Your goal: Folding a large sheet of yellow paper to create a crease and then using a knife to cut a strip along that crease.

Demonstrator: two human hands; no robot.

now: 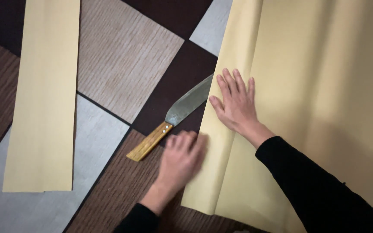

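Note:
A large sheet of yellowish paper (316,95) lies folded over on the right of the floor. My right hand (235,103) rests flat on its folded left part, fingers spread. At the sheet's left edge, my left hand (182,157) presses on the fold, blurred, fingers curled over the paper's border. A big knife (175,118) with a wooden handle and grey blade lies on the floor just left of the sheet. Its blade tip runs under the paper's edge, and its handle sits just above and left of my left hand.
A long narrow strip of the same yellowish paper (44,95) lies flat at the left. The floor (121,56) is patterned in beige, grey, dark brown and wood-grain patches.

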